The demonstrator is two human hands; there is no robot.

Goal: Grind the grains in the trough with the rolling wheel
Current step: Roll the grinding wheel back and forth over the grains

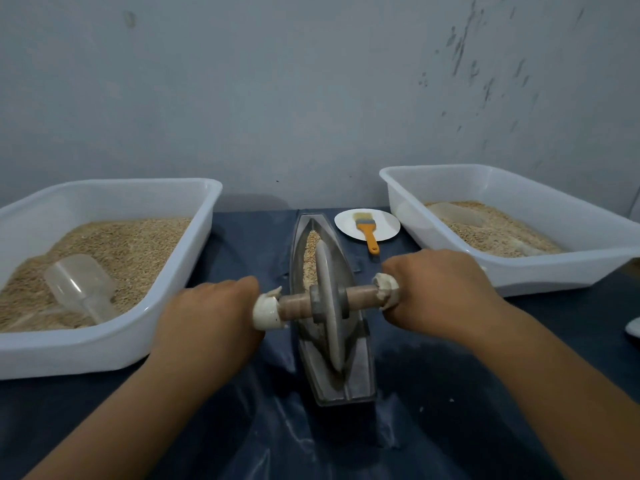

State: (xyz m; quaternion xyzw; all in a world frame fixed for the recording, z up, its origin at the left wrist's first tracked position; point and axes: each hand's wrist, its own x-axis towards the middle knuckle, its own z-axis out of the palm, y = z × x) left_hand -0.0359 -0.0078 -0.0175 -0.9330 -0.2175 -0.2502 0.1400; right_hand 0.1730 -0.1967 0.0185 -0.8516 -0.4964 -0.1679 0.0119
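Head view: dark blue sheet over the worktop (433,393), pale wall behind. At centre, a boat-shaped metal trough (356,372), long axis running away from the camera. Standing upright in its groove, the rolling wheel (329,306), a grey disc on a wooden axle, roughly at mid-length of the trough. Grains (310,252) heaped in the far half of the groove, just beyond and left of the wheel; near half mostly bare metal.

Left hand (211,317) wrapped round the left axle end, over a white cloth binding (265,311); fingers curled under and out of sight, knuckles up. Right hand (440,292) gripping the right axle end the same way, over a 2nd white binding (386,289); fingers likewise folded round the handle and hidden.

Far left, a white plastic tub (114,344) holding pale grain, with a clear scoop (81,285) lying on it. Far right, a 2nd white tub (540,275), also with grain and another clear scoop (457,213) half sunk in it. Between trough and right tub, a small white plate (346,225) carrying a brush with an orange handle (370,237), handle overhanging the near rim.
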